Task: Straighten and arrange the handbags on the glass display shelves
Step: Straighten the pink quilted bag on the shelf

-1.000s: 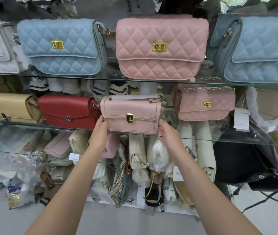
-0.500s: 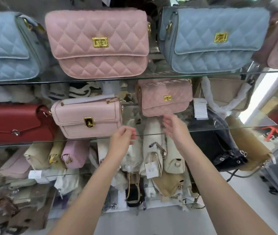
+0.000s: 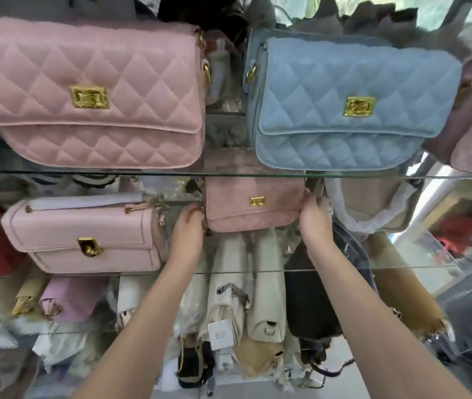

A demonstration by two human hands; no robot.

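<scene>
Two grips were on the small pink quilted bag [image 3: 253, 207], which stood on the middle glass shelf [image 3: 419, 254] at approx. 12 o'clock from frame ctr. Left grip [image 3: 187, 226] curled round its 9 o'clock edge. Right grip [image 3: 314, 220] clasped the 3 o'clock edge, prob. w/ thumb behind (blurred). Pale pink box bag [image 3: 85, 234] sat at 9 o'clock; blue quilted bag [image 3: 344, 105] at 1 o'clock, one shelf up.

the left hand [image 3: 187, 226] and right hand [image 3: 314, 223] are bare; the left forearm [image 3: 142, 312] and right forearm [image 3: 373, 312] are bare and uncovered along their whole visible length.
</scene>
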